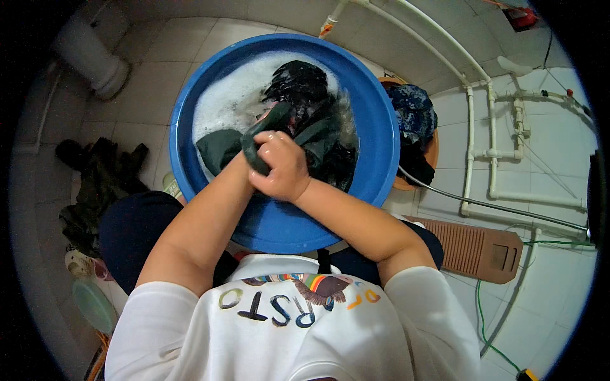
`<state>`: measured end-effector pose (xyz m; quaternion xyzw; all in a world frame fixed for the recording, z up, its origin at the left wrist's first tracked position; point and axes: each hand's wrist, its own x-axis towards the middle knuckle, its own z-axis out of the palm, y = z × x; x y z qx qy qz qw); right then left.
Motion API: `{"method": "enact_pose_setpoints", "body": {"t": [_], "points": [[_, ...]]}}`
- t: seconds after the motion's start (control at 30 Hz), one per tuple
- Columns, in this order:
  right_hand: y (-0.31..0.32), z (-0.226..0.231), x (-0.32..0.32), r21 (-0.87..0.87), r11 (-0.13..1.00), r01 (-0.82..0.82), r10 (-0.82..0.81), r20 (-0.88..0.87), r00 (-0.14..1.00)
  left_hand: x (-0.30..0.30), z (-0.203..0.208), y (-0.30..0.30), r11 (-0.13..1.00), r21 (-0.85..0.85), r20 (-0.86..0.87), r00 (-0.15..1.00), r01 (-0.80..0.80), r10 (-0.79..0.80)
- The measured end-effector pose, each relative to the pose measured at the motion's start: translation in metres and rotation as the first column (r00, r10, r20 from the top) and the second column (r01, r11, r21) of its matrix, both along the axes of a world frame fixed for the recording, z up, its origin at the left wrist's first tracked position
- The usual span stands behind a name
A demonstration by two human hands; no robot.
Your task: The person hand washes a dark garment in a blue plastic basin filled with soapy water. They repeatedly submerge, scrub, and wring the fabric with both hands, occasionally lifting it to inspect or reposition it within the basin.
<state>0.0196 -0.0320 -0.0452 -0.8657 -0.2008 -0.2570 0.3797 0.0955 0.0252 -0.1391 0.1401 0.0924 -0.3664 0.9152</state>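
Observation:
A wide blue basin (181, 136) in front of me holds sudsy water and wet dark clothes. Fingers curled, my right hand (279, 166) grips a strip of a dark green garment (219, 147) near the basin's middle. My left forearm crosses behind it. Of my left hand (265, 114) only a little skin shows beneath the green cloth, and its fingers are hidden. Just beyond my hands a soaked black garment (298, 79) bulges out of the water. White foam (222, 89) covers the basin's far left side.
An orange tub (433, 152) with dark and blue patterned clothes stands right of the basin. A brown washboard (473, 249) lies at the lower right. Dark clothes (105, 181) lie on the tiles at left. White pipes (470, 140) line the right wall, with a hose (495, 206) below.

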Motion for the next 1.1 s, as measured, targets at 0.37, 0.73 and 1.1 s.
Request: {"method": "enact_pose_setpoints", "body": {"t": [0.37,0.73,1.1], "points": [[-0.03,-0.038,0.02,-0.083,0.892,0.445,-0.451,-0.23,0.862,-0.013,0.035,-0.003,0.874,0.485,-0.215,0.974,0.04,0.074],[-0.158,-0.041,0.041,-0.193,0.782,0.593,-0.575,-0.592,0.565,0.024,0.082,0.012,0.907,0.411,-0.041,0.992,-0.094,0.122],[-0.145,-0.023,0.014,-0.402,0.886,0.232,-0.458,-0.681,0.571,0.005,0.078,0.028,0.059,0.233,0.513,0.071,-0.971,-0.856]]}}
